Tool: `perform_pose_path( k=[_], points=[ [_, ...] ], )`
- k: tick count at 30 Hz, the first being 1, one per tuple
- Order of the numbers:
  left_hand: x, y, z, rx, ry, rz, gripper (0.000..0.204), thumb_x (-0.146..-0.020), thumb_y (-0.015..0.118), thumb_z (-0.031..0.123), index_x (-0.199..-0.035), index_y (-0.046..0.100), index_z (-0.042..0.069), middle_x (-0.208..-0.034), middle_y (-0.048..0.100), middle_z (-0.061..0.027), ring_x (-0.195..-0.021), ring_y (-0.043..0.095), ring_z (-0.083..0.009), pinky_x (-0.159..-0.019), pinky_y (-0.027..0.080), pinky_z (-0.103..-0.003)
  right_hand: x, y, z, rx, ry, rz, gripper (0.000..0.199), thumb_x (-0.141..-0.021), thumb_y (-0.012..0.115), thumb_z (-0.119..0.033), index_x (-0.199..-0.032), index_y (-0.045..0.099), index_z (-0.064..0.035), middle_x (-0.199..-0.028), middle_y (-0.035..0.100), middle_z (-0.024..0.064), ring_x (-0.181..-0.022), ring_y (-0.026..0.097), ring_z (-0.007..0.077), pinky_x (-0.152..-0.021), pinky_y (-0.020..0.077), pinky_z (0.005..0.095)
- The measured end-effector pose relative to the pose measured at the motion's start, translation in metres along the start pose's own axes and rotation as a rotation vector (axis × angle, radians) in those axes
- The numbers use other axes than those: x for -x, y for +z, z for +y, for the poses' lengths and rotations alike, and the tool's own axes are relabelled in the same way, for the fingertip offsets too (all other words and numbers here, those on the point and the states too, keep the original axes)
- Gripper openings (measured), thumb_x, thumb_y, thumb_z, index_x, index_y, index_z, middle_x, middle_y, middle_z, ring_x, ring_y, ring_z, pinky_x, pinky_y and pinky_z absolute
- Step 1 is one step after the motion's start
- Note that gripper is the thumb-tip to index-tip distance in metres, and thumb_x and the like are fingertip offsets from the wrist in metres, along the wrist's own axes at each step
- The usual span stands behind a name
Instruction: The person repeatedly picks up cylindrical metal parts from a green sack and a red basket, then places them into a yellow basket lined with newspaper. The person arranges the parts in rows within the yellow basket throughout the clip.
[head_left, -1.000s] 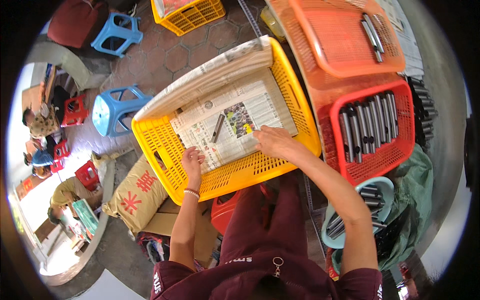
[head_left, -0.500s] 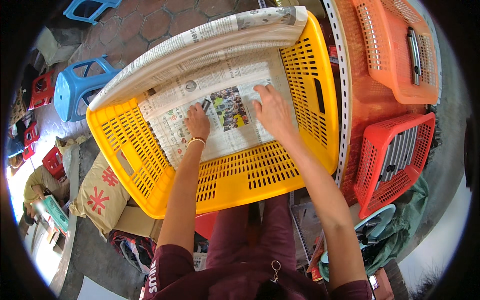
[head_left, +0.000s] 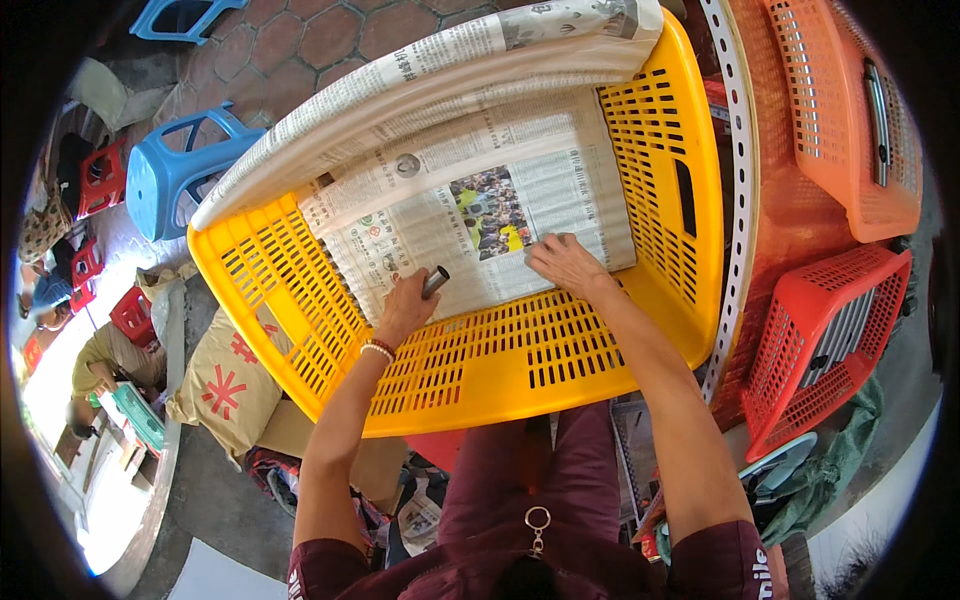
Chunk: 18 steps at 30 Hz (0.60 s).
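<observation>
A large yellow plastic basket with slotted walls spans the middle of the head view. Newspaper sheets line it and fold up over its far rim. My left hand is closed around a short dark tube, whose round end sticks out past the fingers, over the lower left of the paper. My right hand rests on the paper's near edge, just right of a colour photo. Its fingers are bent but apart, and I see nothing held in them.
On the right, an orange basket and a red basket hold grey metallic tubes. A perforated metal strip borders the basket. Blue stools, a printed sack and a seated person are on the left.
Both hands have drawn nearer to me across the newspaper. The right hand has come down from above onto its near edge. The left still has the dark tube. The view has shifted slightly.
</observation>
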<state>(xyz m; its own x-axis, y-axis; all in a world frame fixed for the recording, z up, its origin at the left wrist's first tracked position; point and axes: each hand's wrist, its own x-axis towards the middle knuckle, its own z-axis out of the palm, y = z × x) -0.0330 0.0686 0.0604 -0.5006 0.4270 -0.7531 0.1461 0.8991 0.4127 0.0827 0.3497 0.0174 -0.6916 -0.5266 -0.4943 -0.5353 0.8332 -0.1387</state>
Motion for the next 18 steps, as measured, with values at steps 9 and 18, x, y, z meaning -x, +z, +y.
perform_pose_path(
  k=[9, 18],
  points=[
    [0.025, 0.013, 0.036, 0.1, 0.051, -0.07, 0.025, -0.075, 0.063, 0.016, -0.091, 0.05, 0.001, -0.078, 0.06, -0.0201, -0.075, 0.059, -0.0366, -0.065, 0.046, -0.042, 0.007, 0.034, -0.028, -0.145, 0.011, 0.078, 0.01, -0.073, 0.059, -0.008, -0.082, 0.062, -0.0097, -0.089, 0.055, 0.0017, -0.09, 0.051, 0.0197, -0.072, 0.045, 0.0302],
    [0.056, -0.036, 0.056, 0.412, 0.074, 0.268, 0.018, -0.076, 0.064, 0.009, -0.084, 0.051, -0.001, -0.062, 0.054, -0.0095, -0.053, 0.05, -0.0169, -0.052, 0.041, -0.03, 0.005, -0.033, -0.009, -0.459, 0.263, 0.215, 0.012, -0.069, 0.057, -0.003, -0.078, 0.063, -0.0076, -0.087, 0.061, 0.0081, -0.083, 0.059, 0.0218, -0.069, 0.0499, 0.0329]
  ],
)
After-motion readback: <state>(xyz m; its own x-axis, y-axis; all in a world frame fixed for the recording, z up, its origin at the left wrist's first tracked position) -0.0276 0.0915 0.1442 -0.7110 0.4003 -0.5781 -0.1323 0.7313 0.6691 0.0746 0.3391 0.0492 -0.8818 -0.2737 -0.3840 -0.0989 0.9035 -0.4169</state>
